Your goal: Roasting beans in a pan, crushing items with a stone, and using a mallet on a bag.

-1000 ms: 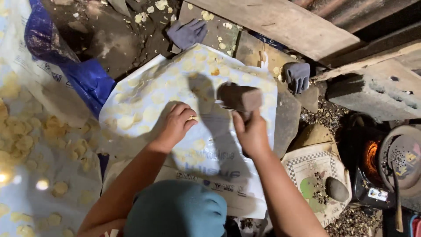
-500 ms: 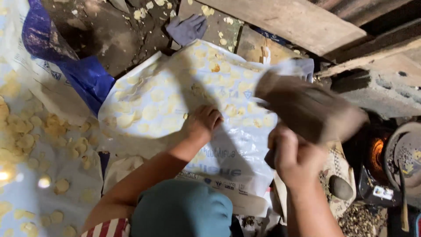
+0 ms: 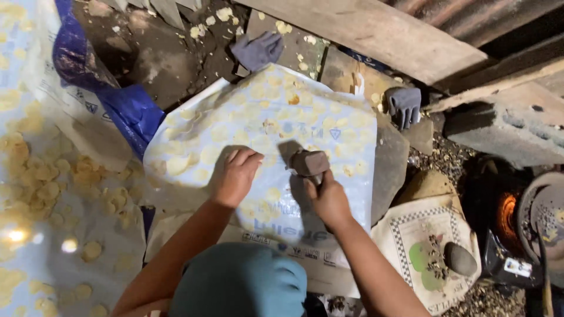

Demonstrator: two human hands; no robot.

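My left hand (image 3: 235,175) lies palm down, fingers curled, on a white plastic sheet (image 3: 276,100) that covers several flat yellow discs on a stone slab. Just to its right, my right hand (image 3: 328,199) grips the handle of a brown block-headed mallet (image 3: 309,162). The mallet's head rests on the sheet near its middle. A teal cap (image 3: 241,282) fills the bottom of the view between my arms.
More yellow discs (image 3: 53,176) lie spread on a pale sheet at left, beside blue plastic (image 3: 126,108). Two grey gloves (image 3: 258,50) (image 3: 404,104) lie behind the slab. At right are a printed sack (image 3: 405,235) with a round stone (image 3: 460,258), a glowing stove (image 3: 505,214), and a concrete block (image 3: 505,126).
My right hand swung the mallet up to the right, toward the camera, then brought it back down onto the sheet. My left hand stayed on the sheet, shifting only slightly.
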